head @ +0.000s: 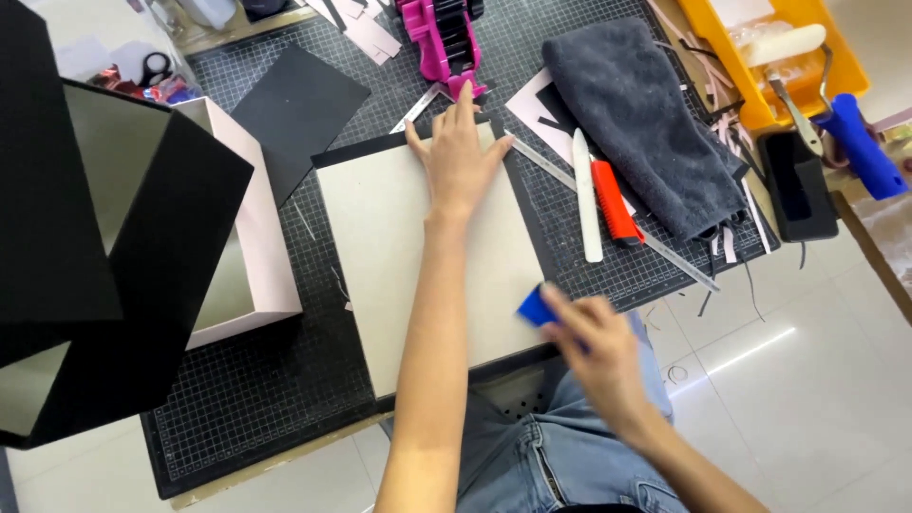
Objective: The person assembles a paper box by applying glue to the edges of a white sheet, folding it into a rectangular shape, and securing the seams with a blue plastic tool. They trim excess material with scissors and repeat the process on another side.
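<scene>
Your grey board lies at frame centre on the cutting mat, long axis running from upper centre toward lower centre, tilted slightly, on a black sheet whose edge shows along its top and right. Your left hand presses flat, fingers spread, on its upper right corner. Your right hand, blurred, is closed on a blue scraper at the board's right edge. To the right: steel ruler, white folder tool, red knife, grey towel. A pale box crowds the left.

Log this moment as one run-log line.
left hand: flat on grey board | right hand: holds blue scraper at board edge | surface: cutting mat
</scene>
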